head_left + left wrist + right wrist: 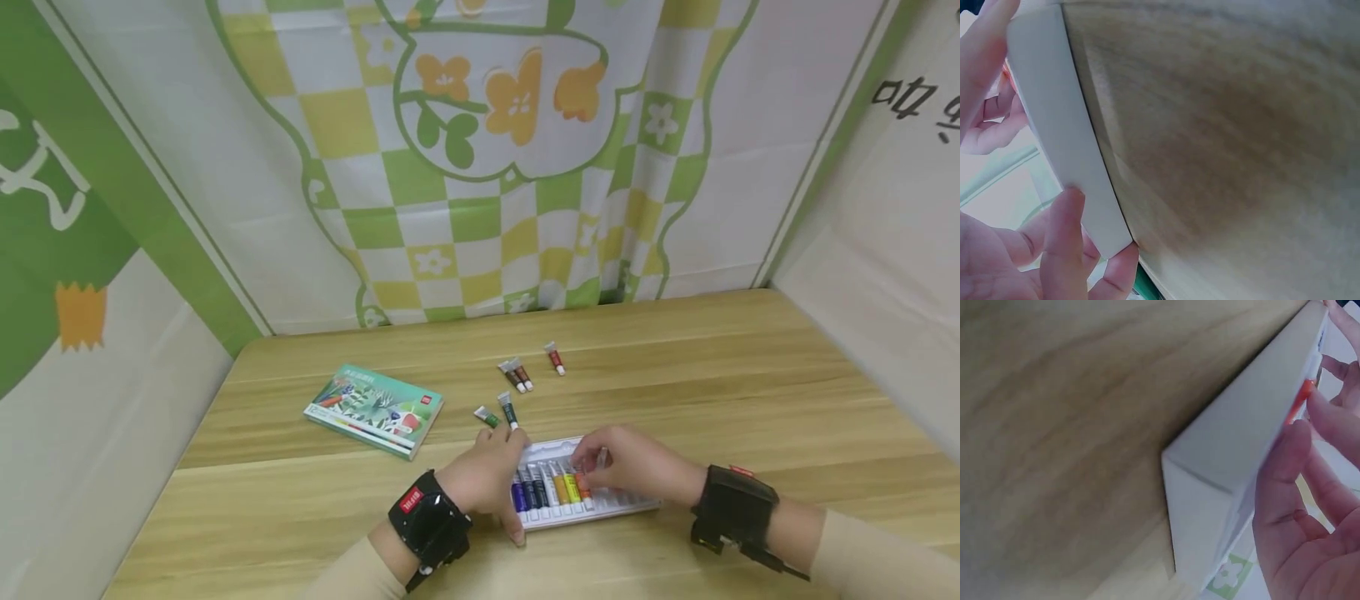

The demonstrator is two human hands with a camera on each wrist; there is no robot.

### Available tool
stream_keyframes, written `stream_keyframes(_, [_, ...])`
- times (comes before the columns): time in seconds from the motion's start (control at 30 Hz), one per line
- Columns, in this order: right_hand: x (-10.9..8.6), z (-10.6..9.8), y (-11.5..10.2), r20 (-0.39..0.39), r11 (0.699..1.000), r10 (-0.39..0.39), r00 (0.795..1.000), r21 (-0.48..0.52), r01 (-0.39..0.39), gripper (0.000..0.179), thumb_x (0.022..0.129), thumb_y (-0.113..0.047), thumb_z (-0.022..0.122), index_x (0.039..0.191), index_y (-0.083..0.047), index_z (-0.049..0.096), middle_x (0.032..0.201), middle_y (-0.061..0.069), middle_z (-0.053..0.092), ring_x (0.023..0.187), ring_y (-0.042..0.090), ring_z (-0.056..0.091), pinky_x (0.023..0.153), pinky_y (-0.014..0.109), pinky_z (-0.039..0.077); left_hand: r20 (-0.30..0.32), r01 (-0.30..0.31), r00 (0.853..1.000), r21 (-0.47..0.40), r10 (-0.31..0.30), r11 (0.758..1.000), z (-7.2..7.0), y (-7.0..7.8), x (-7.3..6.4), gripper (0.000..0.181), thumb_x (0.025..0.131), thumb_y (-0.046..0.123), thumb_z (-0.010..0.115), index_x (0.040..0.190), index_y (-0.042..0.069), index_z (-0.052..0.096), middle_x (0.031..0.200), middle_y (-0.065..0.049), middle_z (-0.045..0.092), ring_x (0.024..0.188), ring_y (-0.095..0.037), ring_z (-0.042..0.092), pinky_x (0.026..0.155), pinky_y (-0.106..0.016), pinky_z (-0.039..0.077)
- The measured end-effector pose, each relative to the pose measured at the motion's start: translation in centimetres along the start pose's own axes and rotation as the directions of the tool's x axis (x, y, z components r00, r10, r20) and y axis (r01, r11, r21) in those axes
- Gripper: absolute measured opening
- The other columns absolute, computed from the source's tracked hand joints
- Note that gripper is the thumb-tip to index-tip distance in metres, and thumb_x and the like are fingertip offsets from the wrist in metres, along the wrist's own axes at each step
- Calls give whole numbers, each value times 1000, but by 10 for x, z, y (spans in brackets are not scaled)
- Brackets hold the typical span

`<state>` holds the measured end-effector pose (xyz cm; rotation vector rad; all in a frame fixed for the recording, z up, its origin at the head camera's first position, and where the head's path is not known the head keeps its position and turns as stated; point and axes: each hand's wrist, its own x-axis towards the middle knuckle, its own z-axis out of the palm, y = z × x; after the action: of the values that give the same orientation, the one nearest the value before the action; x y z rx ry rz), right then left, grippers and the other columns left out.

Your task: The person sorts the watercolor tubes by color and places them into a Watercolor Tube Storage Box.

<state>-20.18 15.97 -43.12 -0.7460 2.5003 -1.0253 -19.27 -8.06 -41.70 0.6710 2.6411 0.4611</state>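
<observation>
A white plastic tray (577, 515) holds a row of small paint tubes in purple, dark, white, yellow and orange. My left hand (487, 471) grips the tray's left end, thumb at the near edge and fingers at the far edge. In the left wrist view, fingertips (1072, 203) press against the tray's white side wall (1063, 119). My right hand (630, 462) reaches over the tray right of the yellow tube (572, 487). Its thumb and fingers pinch an orange-red paint tube (1300, 402), partly hidden by them. The tray's right slots hold no tubes where they show.
Loose paint tubes lie beyond the tray: two green ones (508, 408), two brownish ones (517, 377) and a red one (554, 358). A teal paint box (375, 407) lies at the left on the wooden table (300, 508). A patterned curtain (480, 208) hangs behind.
</observation>
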Motion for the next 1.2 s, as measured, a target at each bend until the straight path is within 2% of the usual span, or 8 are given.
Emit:
stream_keyframes(0.2, [-4,-3,-3,18,998,-16,1000,-58,17,20,83,-15,85,102,-13,80,98,-6,69,79,8,56,66,26,49,8,5,1000,-12,-5,1000,0,0,0,112,45,31,104,140,6,49,134,-15,51,119,-31,46,103,-47,48])
stream_keyframes(0.37, [-2,-4,-7,29,987,-78,997,-137,81,19,80,-11,85,99,-11,81,95,-7,69,76,6,57,64,25,50,11,6,1000,-11,-6,1000,-1,1,1,113,44,30,105,140,6,50,133,-14,51,118,-30,46,103,-46,48])
stream_keyframes(0.5, [-1,-3,-14,28,958,-91,995,-269,96,18,77,-8,86,94,-10,81,94,-5,72,82,10,65,71,29,56,12,-4,1000,-13,4,1000,-1,2,2,112,44,31,104,139,5,50,132,-14,51,116,-30,46,101,-45,49])
stream_keyframes(0.67, [-3,-1,-23,48,906,-85,995,-412,97,17,80,-17,86,95,-13,80,96,-2,74,89,16,70,78,36,59,12,1,1000,-17,0,1000,0,2,3,112,44,30,105,138,6,50,131,-14,51,117,-30,46,101,-45,49])
stream_keyframes(0.77, [-4,-1,-22,52,903,-84,995,-418,98,17,81,-17,85,97,-12,80,98,-1,74,90,17,70,79,36,59,16,6,1000,-19,-6,1000,1,1,3,112,44,31,104,139,6,50,132,-15,51,119,-32,46,101,-47,49])
stream_keyframes(0.93, [-4,-1,-16,58,930,-72,996,-356,88,18,81,-15,85,98,-12,80,101,-1,74,94,17,70,81,37,59,24,7,1000,-31,-6,999,3,1,2,113,44,31,105,140,6,50,134,-15,51,120,-32,46,102,-47,49])
stream_keyframes(1.2, [-4,-5,-16,53,950,-75,996,-299,87,19,83,-14,84,101,-14,80,103,-1,74,88,12,67,73,30,56,17,-5,1000,-22,6,1000,0,-1,2,113,44,33,105,140,6,49,134,-15,50,119,-31,46,102,-46,49])
